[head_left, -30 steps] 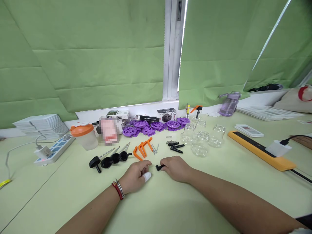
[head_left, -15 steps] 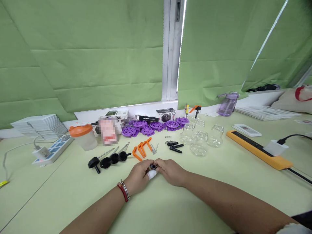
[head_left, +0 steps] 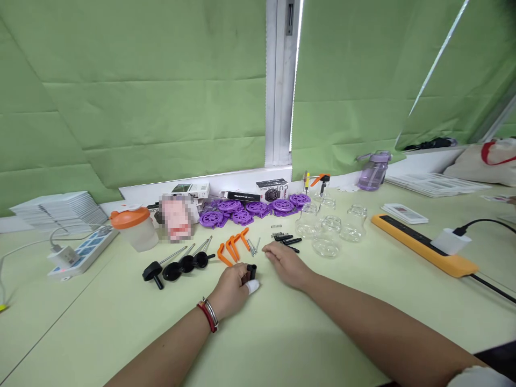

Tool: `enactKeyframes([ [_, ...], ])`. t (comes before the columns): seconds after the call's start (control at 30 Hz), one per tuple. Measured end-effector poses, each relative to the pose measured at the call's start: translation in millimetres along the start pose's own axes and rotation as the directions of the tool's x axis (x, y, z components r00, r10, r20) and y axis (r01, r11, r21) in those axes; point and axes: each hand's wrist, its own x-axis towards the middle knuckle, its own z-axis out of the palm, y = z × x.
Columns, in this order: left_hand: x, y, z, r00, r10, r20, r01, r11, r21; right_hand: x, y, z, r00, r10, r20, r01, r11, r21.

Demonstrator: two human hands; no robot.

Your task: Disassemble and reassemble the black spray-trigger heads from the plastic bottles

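Note:
My left hand (head_left: 231, 287), its thumb wrapped in white, grips a small black tubular part (head_left: 252, 272) upright above the table. To the right, my right hand (head_left: 286, 264) has its fingers held together, and whether anything is between the fingertips cannot be made out. Just beyond it lie black cylindrical pieces (head_left: 292, 242) and small springs (head_left: 278, 235). Metal pins (head_left: 253, 246) and orange levers (head_left: 233, 248) rest ahead of my hands. Black round caps with metal rods (head_left: 186, 263) sit to the left. Clear glass jars (head_left: 327, 239) stand at the right.
Purple plastic parts (head_left: 256, 208) and boxes (head_left: 272, 191) line the back. An orange-lidded cup (head_left: 135, 228) and white power strip (head_left: 86, 255) are left. Rightward are an orange power strip (head_left: 423, 244), a purple bottle (head_left: 374, 171) and stacked white cards (head_left: 405, 213).
My right hand has left the black part and moved forward and right. The part stays in my left hand and now shows more fully. The view has shifted slightly.

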Motion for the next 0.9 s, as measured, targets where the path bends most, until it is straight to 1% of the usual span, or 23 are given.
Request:
enactKeyframes([
  [0.07,-0.8,1.1,-1.7,0.999,-0.023,0.023,0.023,0.999,-0.029,5.8,12.8,-7.7,0.993,0.059,-0.098,-0.069,0.993,-0.096],
  [0.13,-1.6,2.2,-2.9,0.998,-0.035,0.045,0.038,0.998,-0.05,10.0,26.1,-14.0,0.983,0.134,-0.127,-0.155,0.972,-0.175],
  [0.2,-2.4,2.8,-3.5,0.998,-0.036,0.053,0.039,0.997,-0.06,11.9,37.0,-17.3,0.977,0.189,-0.101,-0.208,0.948,-0.24],
  [0.33,-3.4,1.1,-3.8,0.998,-0.023,0.056,0.027,0.997,-0.073,11.5,46.4,-17.2,0.969,0.245,-0.027,-0.24,0.91,-0.339],
  [0.47,-3.0,-4.0,-3.9,0.998,0.001,0.062,0.006,0.994,-0.11,9.7,44.8,-16.2,0.955,0.296,0.034,-0.261,0.887,-0.38],
  [0.63,-2.2,-9.3,-3.6,0.999,0.009,0.053,-0.002,0.99,-0.138,7.0,37.2,-15.6,0.953,0.296,0.058,-0.244,0.87,-0.428],
  [0.9,-3.7,-3.2,-5.2,0.997,-0.026,0.068,0.034,0.992,-0.123,-0.7,22.9,-6.0,0.947,0.304,0.103,-0.23,0.866,-0.444],
])
